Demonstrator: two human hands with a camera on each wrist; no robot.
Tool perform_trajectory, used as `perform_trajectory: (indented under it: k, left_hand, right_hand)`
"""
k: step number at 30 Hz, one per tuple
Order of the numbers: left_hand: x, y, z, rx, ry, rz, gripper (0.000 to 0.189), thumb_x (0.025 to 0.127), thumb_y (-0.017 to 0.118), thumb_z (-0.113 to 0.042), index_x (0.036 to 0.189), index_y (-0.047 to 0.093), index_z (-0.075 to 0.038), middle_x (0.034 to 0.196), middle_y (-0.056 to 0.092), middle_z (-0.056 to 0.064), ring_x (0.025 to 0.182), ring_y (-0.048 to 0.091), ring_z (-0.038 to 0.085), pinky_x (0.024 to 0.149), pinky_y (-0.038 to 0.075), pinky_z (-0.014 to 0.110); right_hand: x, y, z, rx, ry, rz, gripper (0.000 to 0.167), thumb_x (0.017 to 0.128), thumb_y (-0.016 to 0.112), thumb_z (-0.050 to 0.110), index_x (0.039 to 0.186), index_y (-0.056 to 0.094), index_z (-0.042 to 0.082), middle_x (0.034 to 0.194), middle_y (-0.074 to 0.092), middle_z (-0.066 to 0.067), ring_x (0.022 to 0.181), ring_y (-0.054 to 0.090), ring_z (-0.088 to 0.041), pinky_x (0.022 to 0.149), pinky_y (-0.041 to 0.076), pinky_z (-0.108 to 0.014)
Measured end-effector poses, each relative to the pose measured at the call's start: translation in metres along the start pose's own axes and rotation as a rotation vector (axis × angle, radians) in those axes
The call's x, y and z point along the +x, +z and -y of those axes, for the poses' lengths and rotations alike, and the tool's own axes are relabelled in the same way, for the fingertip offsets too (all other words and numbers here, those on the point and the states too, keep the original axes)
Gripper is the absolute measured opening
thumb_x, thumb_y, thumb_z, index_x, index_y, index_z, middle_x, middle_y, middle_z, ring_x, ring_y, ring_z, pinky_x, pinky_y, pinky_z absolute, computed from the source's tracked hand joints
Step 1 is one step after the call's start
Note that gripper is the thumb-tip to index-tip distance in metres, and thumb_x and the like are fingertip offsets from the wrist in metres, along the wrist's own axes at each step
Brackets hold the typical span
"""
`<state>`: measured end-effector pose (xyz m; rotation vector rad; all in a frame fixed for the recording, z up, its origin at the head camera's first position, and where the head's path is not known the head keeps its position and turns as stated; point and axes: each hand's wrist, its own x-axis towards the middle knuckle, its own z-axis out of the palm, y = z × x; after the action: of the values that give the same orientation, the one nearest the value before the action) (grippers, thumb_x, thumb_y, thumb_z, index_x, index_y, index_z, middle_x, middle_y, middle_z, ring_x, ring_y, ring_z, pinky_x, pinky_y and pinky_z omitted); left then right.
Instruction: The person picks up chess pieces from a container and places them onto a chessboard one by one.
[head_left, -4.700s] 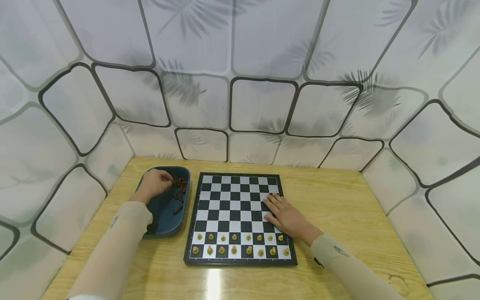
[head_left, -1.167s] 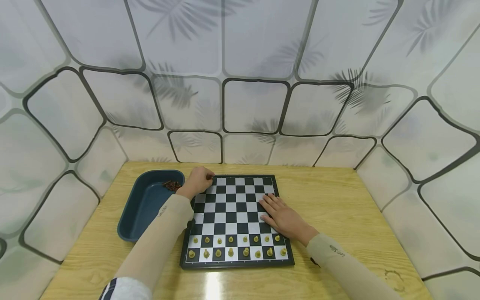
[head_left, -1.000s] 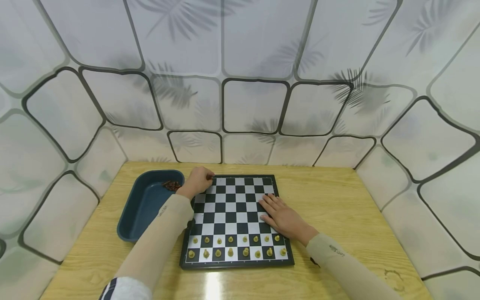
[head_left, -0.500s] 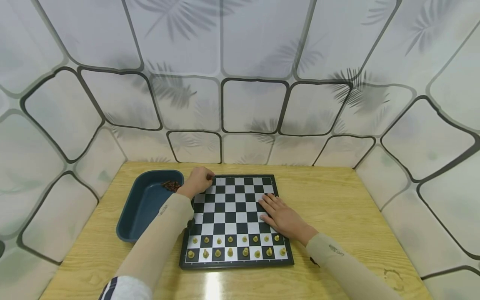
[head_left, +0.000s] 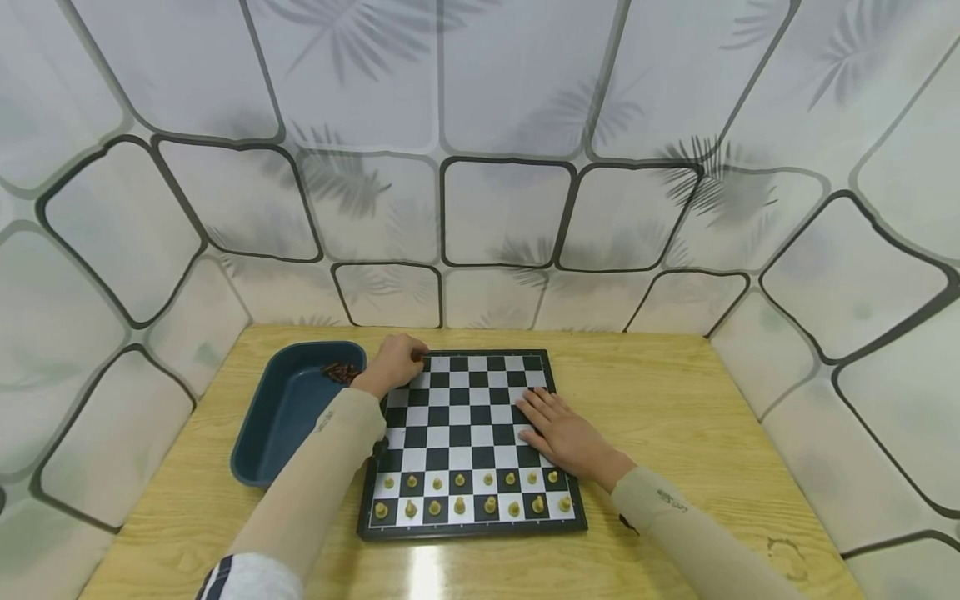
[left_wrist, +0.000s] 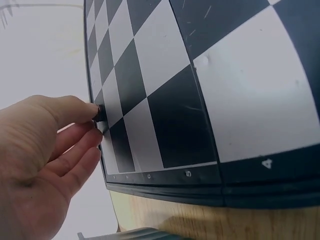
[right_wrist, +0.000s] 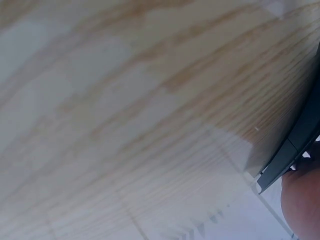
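Note:
A black-and-white chessboard (head_left: 470,414) lies on the table, with two rows of yellowish chess pieces (head_left: 460,504) along its near side. At the board's far left corner my left hand (head_left: 394,363) pinches a small dark chess piece (left_wrist: 101,113) between thumb and fingers. The left wrist view shows that piece close over the corner squares; the fingers partly hide it. My right hand (head_left: 570,435) rests flat across the board's right edge, fingers straight. In the right wrist view only a bit of that hand (right_wrist: 302,202) shows beside the board's dark edge (right_wrist: 295,142).
Left of the board stands a blue tray (head_left: 251,450) with several dark reddish-brown chess pieces (head_left: 341,372) at its far right corner. My left forearm overlaps the tray's right side. The wooden table (head_left: 660,375) meets patterned cloth walls (head_left: 495,208) at the back and sides.
Since the oldest frame my left hand has moved right, out of the tray to the board's far left corner. Over the last second both hands stay nearly still.

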<state>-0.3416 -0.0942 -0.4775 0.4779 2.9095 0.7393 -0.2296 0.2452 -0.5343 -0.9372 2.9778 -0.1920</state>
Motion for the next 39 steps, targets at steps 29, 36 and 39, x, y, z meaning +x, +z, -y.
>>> perform_trajectory:
  k: [29, 36, 39]
  left_hand:
    - [-0.043, -0.078, 0.040, -0.322, -0.058, -0.166, 0.039, 0.102, 0.070, -0.032, 0.128, 0.072, -0.002, 0.129, 0.071, 0.022, 0.120, 0.066, 0.042, 0.100, 0.055, 0.056]
    - [-0.062, -0.083, 0.072, -0.453, -0.126, -0.186, 0.047, 0.103, 0.070, -0.034, 0.135, 0.068, 0.000, 0.135, 0.068, 0.025, 0.119, 0.066, 0.038, 0.099, 0.057, 0.050]
    - [-0.068, -0.082, 0.082, -0.498, -0.158, -0.204, 0.049, 0.102, 0.071, -0.035, 0.136, 0.068, 0.000, 0.136, 0.067, 0.024, 0.108, 0.069, 0.024, 0.090, 0.061, 0.038]
  right_hand:
    - [-0.001, -0.006, 0.006, 0.023, 0.010, 0.006, 0.063, 0.112, 0.044, 0.044, 0.163, 0.039, 0.006, 0.170, 0.035, -0.016, 0.160, 0.029, -0.038, 0.130, 0.027, -0.053]
    - [-0.001, -0.005, 0.006, 0.016, 0.014, 0.006, 0.064, 0.112, 0.043, 0.046, 0.162, 0.039, 0.006, 0.170, 0.036, -0.017, 0.160, 0.029, -0.038, 0.130, 0.027, -0.053]
    - [-0.001, -0.004, 0.006, 0.014, 0.014, 0.006, 0.064, 0.112, 0.042, 0.046, 0.162, 0.039, 0.006, 0.170, 0.035, -0.016, 0.160, 0.029, -0.038, 0.130, 0.027, -0.053]
